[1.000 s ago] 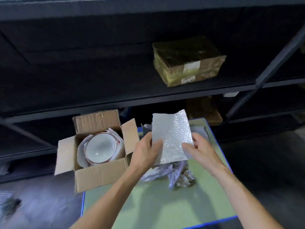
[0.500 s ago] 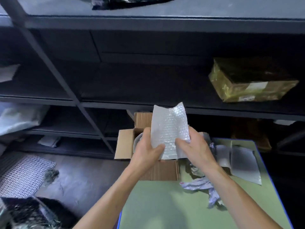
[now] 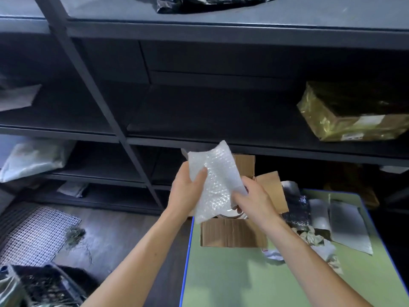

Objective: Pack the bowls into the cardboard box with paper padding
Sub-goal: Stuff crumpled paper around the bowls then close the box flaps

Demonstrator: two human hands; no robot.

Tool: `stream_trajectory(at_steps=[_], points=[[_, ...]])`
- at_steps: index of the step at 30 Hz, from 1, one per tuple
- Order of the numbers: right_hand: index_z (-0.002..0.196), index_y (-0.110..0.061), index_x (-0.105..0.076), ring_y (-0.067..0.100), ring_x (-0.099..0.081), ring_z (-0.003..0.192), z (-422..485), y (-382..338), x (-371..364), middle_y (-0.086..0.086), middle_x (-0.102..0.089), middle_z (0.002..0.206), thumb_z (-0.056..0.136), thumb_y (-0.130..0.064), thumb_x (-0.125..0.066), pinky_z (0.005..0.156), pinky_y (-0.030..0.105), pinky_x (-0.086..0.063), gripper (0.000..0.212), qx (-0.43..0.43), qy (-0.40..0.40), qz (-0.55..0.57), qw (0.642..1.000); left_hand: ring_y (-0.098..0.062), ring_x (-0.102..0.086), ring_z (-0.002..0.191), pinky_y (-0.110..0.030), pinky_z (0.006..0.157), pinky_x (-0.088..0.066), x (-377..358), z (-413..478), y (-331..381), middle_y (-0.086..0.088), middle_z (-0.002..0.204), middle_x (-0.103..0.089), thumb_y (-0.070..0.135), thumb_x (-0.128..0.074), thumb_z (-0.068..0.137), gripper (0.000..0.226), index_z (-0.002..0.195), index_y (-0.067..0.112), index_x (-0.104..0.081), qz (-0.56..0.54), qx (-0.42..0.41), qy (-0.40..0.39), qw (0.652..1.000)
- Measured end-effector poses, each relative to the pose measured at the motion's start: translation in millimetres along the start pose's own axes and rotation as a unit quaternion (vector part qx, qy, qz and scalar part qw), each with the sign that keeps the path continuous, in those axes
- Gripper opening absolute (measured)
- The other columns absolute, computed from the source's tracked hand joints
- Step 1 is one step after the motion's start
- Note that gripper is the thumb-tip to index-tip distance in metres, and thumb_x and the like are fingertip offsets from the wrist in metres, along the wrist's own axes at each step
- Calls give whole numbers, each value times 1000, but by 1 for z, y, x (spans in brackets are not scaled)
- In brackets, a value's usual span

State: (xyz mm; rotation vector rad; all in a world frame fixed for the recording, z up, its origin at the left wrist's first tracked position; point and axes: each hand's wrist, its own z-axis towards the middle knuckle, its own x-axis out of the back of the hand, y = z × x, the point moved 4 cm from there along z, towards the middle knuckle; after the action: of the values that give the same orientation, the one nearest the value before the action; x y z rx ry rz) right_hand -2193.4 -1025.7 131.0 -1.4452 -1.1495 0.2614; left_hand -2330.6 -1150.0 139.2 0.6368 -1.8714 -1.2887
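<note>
Left hand: the left hand (image 3: 188, 191) grips the left edge of the bubble-wrap sheet (image 3: 215, 173), thumb pressed on its near face, fingers behind it.
Right hand: the right hand (image 3: 254, 201) holds the lower right edge of the same sheet, fingers curled round it.
Bubble-wrap sheet: held upright between both hands, above the open top of the cardboard box (image 3: 232, 234) and clear of the table.
Cardboard box: stands at the far left corner of the green table (image 3: 232, 282), flaps open; far flap raised, right flap spread outward.
Bowl: only a sliver of the bowl (image 3: 229, 215) rim shows inside the box, under the sheet's lower edge; the rest is hidden.
Table, right side: crumpled paper (image 3: 309, 237) and flat grey sheets (image 3: 347, 227) lie just beside the box.
Surroundings: dark shelving (image 3: 199, 120) behind the table; a wrapped parcel (image 3: 354, 114) on a shelf at right, a pale bag (image 3: 33, 158) on a lower shelf at left, and a mesh mat (image 3: 33, 231) on the floor.
</note>
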Motion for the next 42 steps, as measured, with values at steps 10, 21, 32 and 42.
stream_trajectory(at_steps=[10,21,32,42], points=[[108,-26,-68,6,-69,92,6,-7,23,-11,-73,99,86,-9,-70,82,26,-55,28,33,36,155,987,-22,-71,98,-44,88,-59,12,38,-6,-1,101,-74,10,-65,89,23,108,22,-69,-62,38,-49,996],[120,-31,-66,16,-63,89,19,-16,55,-7,-68,101,98,-15,-52,69,27,-48,31,40,87,-103,990,-10,-64,83,-25,64,-49,-2,33,-24,10,97,-68,25,-58,91,18,106,27,-67,198,1,-56,979],[116,-35,-66,5,-50,57,19,-17,66,-15,-61,74,96,-12,-44,57,26,-42,38,84,97,-188,974,-23,-61,88,-32,58,-38,-38,27,-45,3,112,-60,27,-44,99,20,106,18,-62,524,-136,-10,841],[103,-36,-70,17,-61,98,32,-39,66,-12,-69,105,83,-9,-52,78,40,-54,38,174,57,-292,939,-27,-60,81,-31,58,-36,-52,5,-38,-4,109,-63,26,-50,96,22,101,14,-68,529,-113,8,841]])
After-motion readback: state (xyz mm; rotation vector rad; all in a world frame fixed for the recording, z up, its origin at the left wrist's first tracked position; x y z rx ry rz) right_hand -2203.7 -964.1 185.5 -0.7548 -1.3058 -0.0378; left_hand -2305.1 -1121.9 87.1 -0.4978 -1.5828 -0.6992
